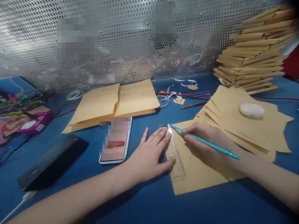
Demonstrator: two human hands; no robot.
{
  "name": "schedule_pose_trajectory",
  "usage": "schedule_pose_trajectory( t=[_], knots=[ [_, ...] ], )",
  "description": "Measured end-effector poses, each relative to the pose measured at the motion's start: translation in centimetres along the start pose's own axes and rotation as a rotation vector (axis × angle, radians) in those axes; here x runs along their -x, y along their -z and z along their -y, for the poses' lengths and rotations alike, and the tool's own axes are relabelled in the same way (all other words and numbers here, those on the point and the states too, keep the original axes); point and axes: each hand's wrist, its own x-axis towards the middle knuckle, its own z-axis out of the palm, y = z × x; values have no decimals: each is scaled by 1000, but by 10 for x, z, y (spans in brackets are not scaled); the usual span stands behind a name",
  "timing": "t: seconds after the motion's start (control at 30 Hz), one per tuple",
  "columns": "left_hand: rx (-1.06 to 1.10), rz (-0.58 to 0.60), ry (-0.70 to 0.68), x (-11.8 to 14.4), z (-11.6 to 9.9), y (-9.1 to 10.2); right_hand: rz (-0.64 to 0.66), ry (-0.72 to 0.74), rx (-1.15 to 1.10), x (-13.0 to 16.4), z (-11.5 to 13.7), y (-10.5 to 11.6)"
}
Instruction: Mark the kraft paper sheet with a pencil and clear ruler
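Clock readings are taken from the ruler (176,163). The paper (198,172) lies flat on the surface (144,202), partly under the ruler and extending to three o'clock. The ruler lies along the paper's nine o'clock edge. The left hand (149,158), at nine, is spread and grips nothing; fingertips and thumb rest on the ruler. The right hand (206,140), at two, grips a blue pencil (210,144), tip at the ruler's far end.

Step in hand, as judged: marking along the ruler. The next move calls for a still ruler and an even pencil stroke.

Beyond: a phone (115,154) just past nine, loose sheets (233,105) at two, folded sheets (137,96) at ten, a tall stack (252,62) at one, mesh (130,40) at twelve.

Not verified: tip contact, any mark, ruler scale. The left hand covers part of the ruler; the phone screen is pixelated; both forearms are cut off.
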Motion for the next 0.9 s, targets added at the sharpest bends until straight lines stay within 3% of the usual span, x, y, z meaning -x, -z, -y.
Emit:
schedule_pose_trajectory(
  t=[0.17,0.3,0.57,0.77,0.83,0.9],
  knots=[
    [20,2,-8,0,0,1,23,-90,-205,-1,6,5],
    [19,6,-7,1,0,1,89,-63,-143,1,6,18],
    [14,-4,-11,1,0,-1,347,-20,20,3,6,49],
    [12,-4,-3,1,-1,1,576,-7,-187,7,6,57],
    [19,-17,-3,1,0,1,564,25,-311,7,3,57],
    [28,-33,-9,2,0,1,428,26,-402,5,-2,55]
  ],
)
